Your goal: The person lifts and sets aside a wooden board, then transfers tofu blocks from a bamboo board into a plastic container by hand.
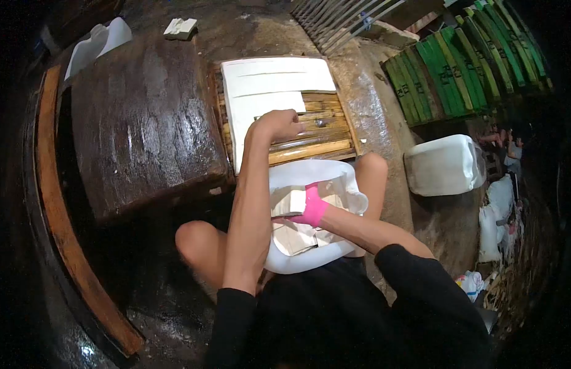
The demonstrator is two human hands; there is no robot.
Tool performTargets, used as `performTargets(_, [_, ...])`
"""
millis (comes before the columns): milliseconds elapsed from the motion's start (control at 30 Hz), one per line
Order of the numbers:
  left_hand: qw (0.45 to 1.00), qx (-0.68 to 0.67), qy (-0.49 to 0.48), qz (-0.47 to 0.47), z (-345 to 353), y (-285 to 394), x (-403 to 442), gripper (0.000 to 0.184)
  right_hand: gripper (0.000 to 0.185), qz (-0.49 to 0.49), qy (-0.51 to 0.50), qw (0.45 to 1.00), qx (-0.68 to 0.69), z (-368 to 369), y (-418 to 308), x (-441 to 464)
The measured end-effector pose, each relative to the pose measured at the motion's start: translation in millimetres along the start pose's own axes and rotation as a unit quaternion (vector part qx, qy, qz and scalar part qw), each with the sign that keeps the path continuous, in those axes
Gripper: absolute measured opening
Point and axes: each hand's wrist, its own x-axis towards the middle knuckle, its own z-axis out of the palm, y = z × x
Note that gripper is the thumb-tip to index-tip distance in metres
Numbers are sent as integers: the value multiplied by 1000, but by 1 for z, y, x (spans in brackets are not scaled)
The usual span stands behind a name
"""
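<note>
Head view, from where I watch: a white block (pixel 291 202) sits in the right hand (pixel 311 208), which wears a pink covering and grips it inside a cut-open white plastic container (pixel 291 264). The block is matte, flat-faced and straight-edged. More pale pieces (pixel 288 238) of the same look lie in the bottom, below the hand. The container stands at the near side, between the person's knees.

Just beyond it, I see the bare left hand (pixel 277 126) over a slatted bamboo worktop (pixel 325 126), fingers curled; I cannot tell whether they pinch anything. Under and beyond it, a smooth white slab (pixel 270 75) covers the far and left parts of the slats, thin cut lines running across it.

Left of the worktop is a big dark, wet-looking box (pixel 144 129), with an uneven white chunk (pixel 180 29) near its far right corner. At the right, another white container (pixel 442 165) stands near stacked green slats (pixel 445 74) that bear dark letter-like marks, too small for me to read.
</note>
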Motion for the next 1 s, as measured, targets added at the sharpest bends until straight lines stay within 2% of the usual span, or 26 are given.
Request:
performTargets(67, [1000, 8, 14, 1, 5, -2, -2, 52, 54, 6, -11, 1000, 14, 6, 12, 9])
performTargets(133, [999, 29, -23, -2, 5, -1, 2, 54, 50, 14, -20, 999, 33, 12, 28, 8])
performTargets(167, [998, 44, -4, 34, 15, -13, 10, 53, 49, 20, -19, 999, 38, 15, 33, 11])
performTargets(267, [999, -15, -21, 43, 19, -13, 13, 54, 44, 55, -23, 997, 53, 24, 62, 10])
performTargets(300, [997, 7, -11, 75, 17, -9, 10, 56, 43, 67, -24, 996, 59, 27, 71, 10])
performTargets(333, [999, 11, -10, 46, 14, -1, 3, 57, 41, 81, -22, 995, 61, 26, 81, 10])
performTargets(500, [997, 27, -16, 68, 17, -7, 14, 56, 34, 139, -5, 990, 31, 43, 107, 39])
performTargets(600, [999, -21, -40, 14, 10, 5, 4, 55, 30, 165, 14, 986, 13, 57, 115, 54])
performTargets(767, [999, -23, -27, 38, 15, -3, 5, 51, 23, 168, 30, 985, 12, 60, 111, 52])
performTargets(833, [998, -18, -4, 59, 22, -16, 19, 50, 21, 177, 47, 983, -3, 71, 108, 65])
performTargets(900, [999, -8, -18, 34, 19, -11, 16, 50, 19, 188, 66, 980, -20, 82, 110, 77])
performTargets(1000, [999, 13, -33, 29, 21, -9, 11, 51, 17, 211, 126, 966, -79, 123, 149, 83])
